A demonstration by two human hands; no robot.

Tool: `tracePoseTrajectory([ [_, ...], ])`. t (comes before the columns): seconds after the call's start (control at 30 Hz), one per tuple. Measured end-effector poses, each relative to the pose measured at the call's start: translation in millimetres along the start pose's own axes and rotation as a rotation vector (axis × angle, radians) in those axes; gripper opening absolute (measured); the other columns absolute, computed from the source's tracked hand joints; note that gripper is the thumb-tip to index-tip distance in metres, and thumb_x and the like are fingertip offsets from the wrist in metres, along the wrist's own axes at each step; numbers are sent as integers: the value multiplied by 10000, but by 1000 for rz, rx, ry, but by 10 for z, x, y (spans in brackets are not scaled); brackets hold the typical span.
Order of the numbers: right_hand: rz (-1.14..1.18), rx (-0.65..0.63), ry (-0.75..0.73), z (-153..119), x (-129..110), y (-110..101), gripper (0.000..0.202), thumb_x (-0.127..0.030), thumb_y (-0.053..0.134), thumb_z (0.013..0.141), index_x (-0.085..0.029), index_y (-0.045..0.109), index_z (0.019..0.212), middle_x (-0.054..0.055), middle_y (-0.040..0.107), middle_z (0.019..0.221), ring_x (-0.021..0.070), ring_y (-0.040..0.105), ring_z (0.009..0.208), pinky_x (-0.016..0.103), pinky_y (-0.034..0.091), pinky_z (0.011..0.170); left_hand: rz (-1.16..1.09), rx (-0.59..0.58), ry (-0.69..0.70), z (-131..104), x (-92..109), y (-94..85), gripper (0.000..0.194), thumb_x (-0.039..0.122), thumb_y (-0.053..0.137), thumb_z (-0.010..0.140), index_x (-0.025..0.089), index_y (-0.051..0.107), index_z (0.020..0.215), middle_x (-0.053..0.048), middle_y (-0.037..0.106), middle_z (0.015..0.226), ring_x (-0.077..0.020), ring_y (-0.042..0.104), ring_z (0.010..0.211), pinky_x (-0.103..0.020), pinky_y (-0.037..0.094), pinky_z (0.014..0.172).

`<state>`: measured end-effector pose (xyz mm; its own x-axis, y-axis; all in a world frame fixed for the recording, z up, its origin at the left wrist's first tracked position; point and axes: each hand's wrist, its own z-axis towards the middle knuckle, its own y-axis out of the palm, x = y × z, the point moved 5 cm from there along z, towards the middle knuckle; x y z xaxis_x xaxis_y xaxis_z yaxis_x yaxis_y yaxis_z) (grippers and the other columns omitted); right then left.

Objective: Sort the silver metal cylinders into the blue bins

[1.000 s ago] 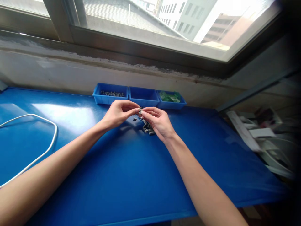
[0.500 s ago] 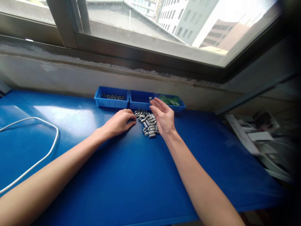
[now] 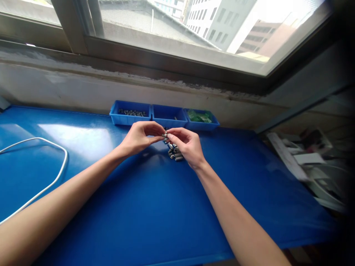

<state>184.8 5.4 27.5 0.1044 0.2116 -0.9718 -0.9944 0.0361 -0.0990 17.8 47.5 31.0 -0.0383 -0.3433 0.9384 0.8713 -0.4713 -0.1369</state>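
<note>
My left hand [image 3: 138, 137] and my right hand [image 3: 190, 145] meet fingertip to fingertip above the pile. Pinched between them is a small silvery metal cylinder [image 3: 165, 135], largely covered by the fingers. Whether it is one piece or two joined, I cannot tell. Below lies a pile of short metal cylinders [image 3: 177, 156] on the blue table, partly hidden behind my right hand. Just beyond stands the middle blue bin [image 3: 169, 121], with a small piece [image 3: 175, 118] inside it.
The left blue bin [image 3: 130, 119] contains many small metal parts. Green plastic [image 3: 199, 116] fills part of the right bin [image 3: 205, 126]. A white cable [image 3: 62, 166] curves across the table [image 3: 144, 221] at left. Behind the bins are a wall and a window; clutter [image 3: 310, 159] lies at right.
My right hand has come down and left from beside the middle bin, its fingers closing. The piece near its fingertips now sits lower, in that bin. My left hand has lifted slightly to meet it.
</note>
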Motion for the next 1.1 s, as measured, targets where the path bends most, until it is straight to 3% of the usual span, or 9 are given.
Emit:
tracePoseTrajectory([
  [0.37, 47, 12, 51, 2, 40, 1, 261, -407, 814, 771, -188, 759, 902, 42, 770, 836, 182, 724, 766, 313, 576, 766, 83, 40, 10, -4, 61, -25, 405, 515, 813, 742, 145, 746, 895, -85, 773, 924, -220, 734, 866, -326, 597, 850],
  [0.43, 34, 24, 56, 6, 49, -16, 249, -403, 797, 792, -187, 757, 910, 52, 776, 865, 179, 724, 767, 306, 574, 757, 129, 149, 10, 7, 56, -116, 394, 517, 799, 758, 149, 736, 885, -81, 770, 904, -212, 736, 830, -308, 597, 796],
  [0.57, -58, 27, 35, 11, 61, -49, 237, -401, 770, 817, -183, 755, 911, 59, 776, 864, 183, 721, 767, 306, 571, 754, 157, 501, -6, -2, 20, -408, 363, 504, 774, 791, 164, 682, 879, -54, 747, 802, -196, 741, 747, -291, 598, 714],
  [0.67, -122, 11, 17, 4, 63, -62, 235, -399, 751, 826, -179, 753, 910, 61, 773, 862, 189, 720, 762, 306, 566, 731, 37, 655, -39, 1, -34, -564, 360, 484, 780, 788, 161, 649, 880, -54, 740, 785, -201, 751, 768, -308, 620, 737],
  [0.77, -281, -5, -27, -11, 21, -74, 216, -388, 721, 844, -186, 760, 909, 57, 773, 867, 187, 706, 738, 299, 545, 689, -89, 729, -79, 13, -95, -646, 364, 451, 797, 775, 146, 649, 909, -67, 748, 840, -203, 759, 841, -338, 629, 846],
  [0.87, -516, -61, -123, -26, -72, -71, 168, -346, 687, 864, -202, 766, 899, 40, 769, 868, 164, 662, 676, 291, 510, 658, -171, 720, -74, 27, -127, -650, 376, 398, 804, 780, 127, 672, 1004, -97, 753, 926, -217, 755, 939, -360, 605, 945],
  [0.97, -659, -157, -201, -34, -138, -69, 135, -294, 663, 870, -206, 759, 907, 30, 762, 861, 146, 614, 633, 291, 488, 676, -150, 663, -49, 27, -97, -588, 393, 375, 790, 795, 142, 674, 1089, -100, 754, 955, -227, 748, 974, -372, 602, 949],
  [1.03, -703, -185, -213, -30, -156, -101, 147, -282, 646, 874, -205, 757, 931, 32, 759, 864, 146, 603, 636, 290, 474, 678, -61, 570, -50, 28, -41, -499, 345, 386, 762, 813, 163, 689, 1066, -84, 760, 922, -216, 753, 916, -359, 616, 891],
  [1.1, -728, -183, -195, -21, -166, -158, 164, -286, 627, 879, -200, 756, 935, 31, 750, 836, 143, 589, 629, 282, 455, 654, 67, 403, -72, 34, 21, -357, 275, 400, 734, 827, 171, 714, 978, -67, 758, 840, -200, 747, 786, -328, 623, 780],
])
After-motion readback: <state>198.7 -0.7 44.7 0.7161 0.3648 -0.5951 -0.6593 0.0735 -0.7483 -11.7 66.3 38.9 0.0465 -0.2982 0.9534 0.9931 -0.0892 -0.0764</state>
